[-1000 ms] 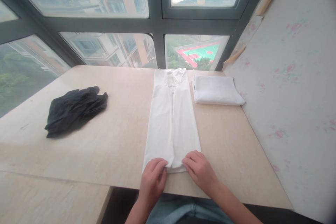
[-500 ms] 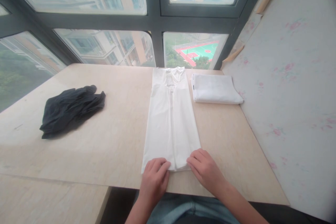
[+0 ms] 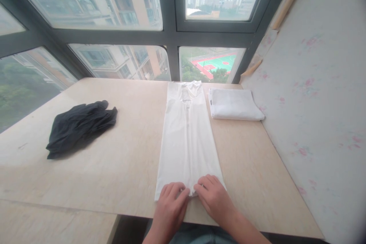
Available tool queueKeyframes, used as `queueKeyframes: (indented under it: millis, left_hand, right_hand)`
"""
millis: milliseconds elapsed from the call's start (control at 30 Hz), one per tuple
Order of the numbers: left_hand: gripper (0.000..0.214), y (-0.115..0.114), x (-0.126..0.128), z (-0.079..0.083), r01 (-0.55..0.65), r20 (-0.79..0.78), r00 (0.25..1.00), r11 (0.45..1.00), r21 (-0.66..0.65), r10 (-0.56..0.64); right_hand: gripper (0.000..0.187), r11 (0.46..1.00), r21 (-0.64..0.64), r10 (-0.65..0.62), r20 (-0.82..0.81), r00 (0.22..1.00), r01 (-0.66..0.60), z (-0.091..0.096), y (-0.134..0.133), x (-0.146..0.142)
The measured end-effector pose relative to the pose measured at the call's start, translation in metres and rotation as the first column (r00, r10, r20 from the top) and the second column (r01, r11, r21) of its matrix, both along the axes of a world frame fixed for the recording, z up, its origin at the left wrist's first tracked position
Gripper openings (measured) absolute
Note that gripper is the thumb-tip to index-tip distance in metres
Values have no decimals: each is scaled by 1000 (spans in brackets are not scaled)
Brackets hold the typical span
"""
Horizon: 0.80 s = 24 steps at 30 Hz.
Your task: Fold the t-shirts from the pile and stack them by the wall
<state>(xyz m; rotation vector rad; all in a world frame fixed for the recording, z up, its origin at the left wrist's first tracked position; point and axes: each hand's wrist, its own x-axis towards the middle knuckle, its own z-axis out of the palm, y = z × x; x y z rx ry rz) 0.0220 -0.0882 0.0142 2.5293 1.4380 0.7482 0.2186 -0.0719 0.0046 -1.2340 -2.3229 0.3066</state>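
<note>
A white shirt (image 3: pixel 187 137) lies lengthwise on the table, its sides folded inward to meet along the middle and its collar end by the window. At the near hem, my left hand (image 3: pixel 173 200) has thumb and fingers closed on the cloth, left of the centre line. Just to the right, my right hand (image 3: pixel 213 194) pinches the same hem. Only a narrow gap separates the two hands. They cover parts of the shirt's bottom edge.
A crumpled black garment (image 3: pixel 81 127) rests on the left of the pale table (image 3: pixel 131 152). Folded white cloth (image 3: pixel 236 104) lies right of the shirt, near the flowered wall (image 3: pixel 311 114). Window frames (image 3: pixel 114 37) rise behind the table's far edge.
My right hand has slid left along the hem, closer to my left hand. The whole view has shifted slightly, with the table now lower in it.
</note>
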Motion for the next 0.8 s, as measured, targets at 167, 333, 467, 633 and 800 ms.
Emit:
queueKeyframes:
  millis: [167,333,467,633,800]
  left_hand:
    - [18,-6,2,11,66,-87,994,997,-46,-70]
    - [31,-14,-20,23,182,-164,972,981,69,-169]
    - [48,-21,-46,3,149,-222,969,973,177,-108]
    - [38,-36,-53,-26,86,-195,980,966,244,-38]
    - [38,-47,-49,-24,107,-106,991,943,316,-77]
  right_hand:
    - [12,997,-44,70,37,997,-69,11,-9,7]
    - [21,984,-106,145,14,989,-142,28,-23,37]
    - [45,993,-61,108,79,991,-103,21,-32,65]
    - [56,988,-85,142,176,974,-129,8,-47,74]
    - [43,990,85,103,95,990,-111,4,-60,68]
